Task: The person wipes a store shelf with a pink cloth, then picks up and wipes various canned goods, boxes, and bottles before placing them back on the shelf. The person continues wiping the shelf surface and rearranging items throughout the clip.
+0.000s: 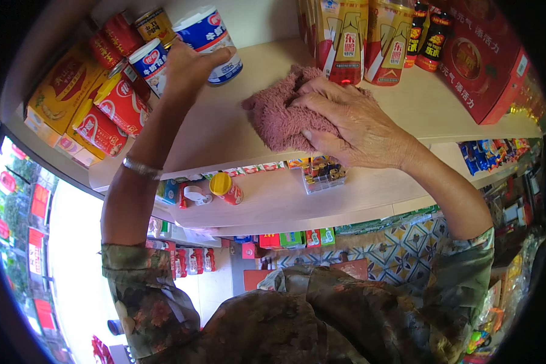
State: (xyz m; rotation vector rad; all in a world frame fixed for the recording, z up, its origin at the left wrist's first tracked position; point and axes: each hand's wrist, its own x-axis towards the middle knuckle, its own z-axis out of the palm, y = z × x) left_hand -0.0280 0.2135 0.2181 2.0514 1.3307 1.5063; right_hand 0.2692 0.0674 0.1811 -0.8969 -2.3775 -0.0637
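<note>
My right hand presses on a crumpled pink fluffy cloth that lies on the wooden shelf board, just in front of the yellow drink bottles. Over at the left, my left hand is at a blue and white can with a white lid, its thumb across the can's front. The can stands slightly tilted in the view; the fingertips are partly hidden behind the hand. A smaller blue and white can is just left of this hand, with red and white cans nearer the shelf's left end.
Yellow boxes stand at the shelf's left end, a red carton at the right beside dark drink bottles. The lower shelf holds a yellow-lidded can and a clear container of small items. The upper shelf's front edge runs below my hands.
</note>
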